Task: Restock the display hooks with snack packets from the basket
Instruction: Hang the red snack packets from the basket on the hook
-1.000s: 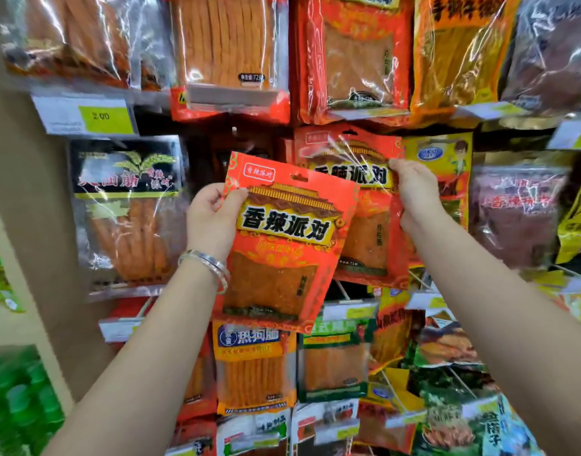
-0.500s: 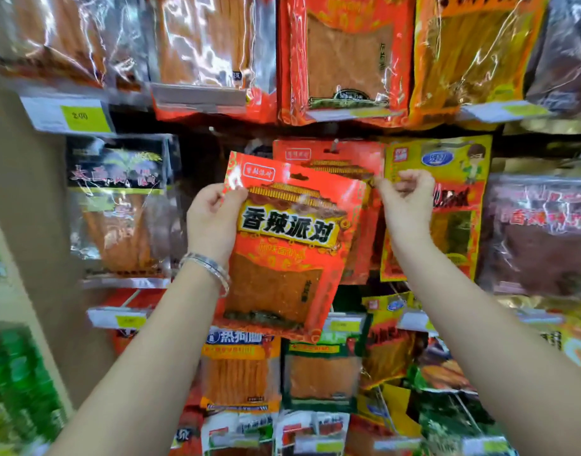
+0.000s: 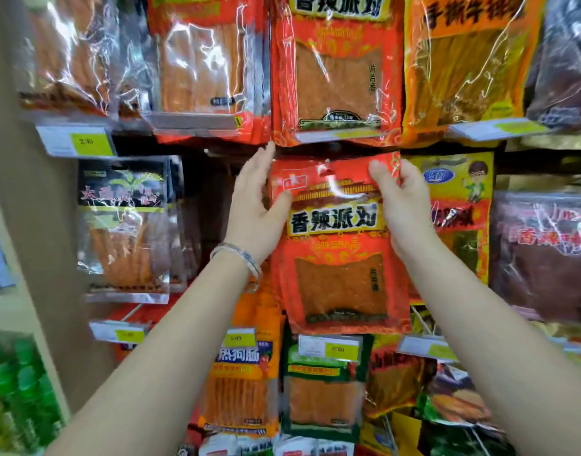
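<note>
Fingers: both hands pinch the red snack packet by its upper corners.
Left hand: thumb in front.
Right hand: top-right corner.
Packet: upright against the display, below another red packet.

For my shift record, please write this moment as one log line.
step: hanging packet | left hand: on red packet left edge | right hand: pinching its top right corner | hook: hidden

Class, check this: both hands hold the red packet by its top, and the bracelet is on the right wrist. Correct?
Not quite. The head view shows the bracelet on the left wrist. The left hand and right hand do hold the red packet near its top.
</note>
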`<state>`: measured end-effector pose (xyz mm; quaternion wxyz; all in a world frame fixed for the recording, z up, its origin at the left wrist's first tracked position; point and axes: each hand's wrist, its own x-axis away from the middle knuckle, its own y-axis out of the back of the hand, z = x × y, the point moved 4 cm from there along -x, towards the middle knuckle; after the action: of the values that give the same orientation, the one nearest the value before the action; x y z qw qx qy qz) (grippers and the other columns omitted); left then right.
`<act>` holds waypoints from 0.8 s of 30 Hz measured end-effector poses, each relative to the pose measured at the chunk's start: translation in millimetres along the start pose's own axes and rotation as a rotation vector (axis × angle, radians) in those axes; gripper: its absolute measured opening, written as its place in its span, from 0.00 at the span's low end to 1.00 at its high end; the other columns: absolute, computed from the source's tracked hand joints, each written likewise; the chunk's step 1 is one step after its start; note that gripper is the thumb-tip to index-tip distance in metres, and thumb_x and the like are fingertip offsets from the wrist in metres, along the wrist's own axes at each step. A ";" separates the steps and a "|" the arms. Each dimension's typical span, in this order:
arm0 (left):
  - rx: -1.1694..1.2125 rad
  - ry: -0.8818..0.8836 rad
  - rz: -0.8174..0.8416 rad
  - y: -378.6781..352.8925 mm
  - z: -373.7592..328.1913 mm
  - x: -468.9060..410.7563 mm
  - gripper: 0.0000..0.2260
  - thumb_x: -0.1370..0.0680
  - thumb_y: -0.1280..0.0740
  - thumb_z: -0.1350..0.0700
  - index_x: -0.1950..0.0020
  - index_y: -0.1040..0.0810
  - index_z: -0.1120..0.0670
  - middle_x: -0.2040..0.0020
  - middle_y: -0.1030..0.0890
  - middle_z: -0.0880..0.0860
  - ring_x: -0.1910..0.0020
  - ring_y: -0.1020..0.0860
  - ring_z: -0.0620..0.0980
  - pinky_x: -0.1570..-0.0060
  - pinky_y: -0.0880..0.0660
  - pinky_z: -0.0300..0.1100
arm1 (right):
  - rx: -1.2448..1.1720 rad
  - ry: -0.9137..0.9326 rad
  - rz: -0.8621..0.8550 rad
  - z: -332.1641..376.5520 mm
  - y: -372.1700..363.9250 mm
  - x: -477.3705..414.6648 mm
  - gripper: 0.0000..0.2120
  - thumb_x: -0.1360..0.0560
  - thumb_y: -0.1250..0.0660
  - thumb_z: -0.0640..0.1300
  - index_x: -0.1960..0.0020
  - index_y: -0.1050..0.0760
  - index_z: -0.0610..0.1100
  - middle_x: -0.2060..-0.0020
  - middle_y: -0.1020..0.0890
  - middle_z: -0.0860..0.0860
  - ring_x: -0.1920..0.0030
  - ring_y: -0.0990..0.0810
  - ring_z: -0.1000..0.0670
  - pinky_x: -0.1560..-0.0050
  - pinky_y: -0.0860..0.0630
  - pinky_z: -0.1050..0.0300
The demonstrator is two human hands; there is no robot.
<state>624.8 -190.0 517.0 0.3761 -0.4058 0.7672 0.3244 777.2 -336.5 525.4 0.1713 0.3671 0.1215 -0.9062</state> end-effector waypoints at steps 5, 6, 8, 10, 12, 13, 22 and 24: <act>-0.107 -0.116 0.091 -9.4 -16.3 -9.0 0.28 0.24 0.40 0.56 0.25 0.43 0.48 0.24 0.43 0.48 0.25 0.48 0.44 0.29 0.52 0.34 | -0.014 -0.017 -0.003 9.4 -5.4 -14.8 0.08 0.23 0.35 0.50 0.52 0.21 0.46 0.52 0.17 0.46 0.50 0.19 0.46 0.44 0.23 0.44; -0.101 -0.109 0.082 -9.8 -17.1 -9.2 0.28 0.24 0.39 0.56 0.25 0.43 0.48 0.24 0.43 0.48 0.25 0.48 0.44 0.28 0.51 0.37 | -0.011 -0.043 -0.009 8.6 -6.8 -16.7 0.10 0.24 0.35 0.50 0.52 0.21 0.45 0.52 0.17 0.45 0.49 0.19 0.45 0.43 0.24 0.43; -0.083 -0.096 0.073 -10.6 -17.7 -8.4 0.29 0.24 0.38 0.57 0.25 0.43 0.47 0.24 0.43 0.48 0.26 0.48 0.40 0.29 0.51 0.36 | 0.014 -0.085 -0.016 5.5 -9.6 -19.4 0.12 0.24 0.34 0.51 0.53 0.22 0.42 0.53 0.17 0.42 0.50 0.19 0.43 0.44 0.24 0.42; -0.066 -0.098 0.080 -11.8 -17.8 -6.8 0.29 0.24 0.38 0.58 0.25 0.43 0.48 0.24 0.44 0.48 0.29 0.48 0.34 0.33 0.52 0.25 | 0.038 -0.113 -0.026 -0.2 -10.9 -19.5 0.12 0.24 0.34 0.50 0.56 0.23 0.41 0.56 0.18 0.43 0.52 0.19 0.42 0.47 0.24 0.44; -0.048 -0.106 0.089 -12.2 -17.4 -5.6 0.29 0.24 0.38 0.59 0.25 0.43 0.47 0.24 0.44 0.48 0.30 0.48 0.30 0.36 0.52 0.19 | 0.064 -0.126 -0.041 -7.9 -10.0 -19.1 0.12 0.25 0.34 0.49 0.60 0.25 0.40 0.61 0.19 0.43 0.58 0.21 0.42 0.55 0.25 0.46; -0.032 -0.106 0.096 -12.2 -16.8 -4.9 0.29 0.24 0.39 0.59 0.25 0.44 0.45 0.24 0.44 0.48 0.32 0.49 0.27 0.37 0.51 0.18 | 0.073 -0.131 -0.052 -12.6 -9.0 -18.6 0.12 0.25 0.34 0.49 0.63 0.27 0.42 0.66 0.22 0.47 0.63 0.24 0.45 0.58 0.28 0.49; 0.013 -0.075 0.138 -13.2 -1.3 11.6 0.25 0.24 0.36 0.58 0.28 0.36 0.43 0.26 0.41 0.45 0.28 0.46 0.36 0.34 0.49 0.23 | 0.279 -0.048 -0.187 -42.2 2.8 7.8 0.18 0.28 0.29 0.46 0.44 0.34 0.48 0.56 0.27 0.54 0.59 0.27 0.55 0.60 0.31 0.70; 0.091 -0.027 0.144 -12.0 5.1 26.0 0.21 0.24 0.36 0.58 0.34 0.31 0.38 0.31 0.36 0.39 0.31 0.38 0.37 0.33 0.39 0.33 | 0.307 -0.010 -0.201 -40.8 8.3 26.1 0.19 0.29 0.29 0.43 0.43 0.34 0.50 0.52 0.27 0.53 0.57 0.27 0.58 0.57 0.30 0.69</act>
<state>626.7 -201.3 490.3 0.3802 -0.3275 0.8032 0.3209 788.4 -335.7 477.5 0.0224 0.3706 0.0169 -0.9284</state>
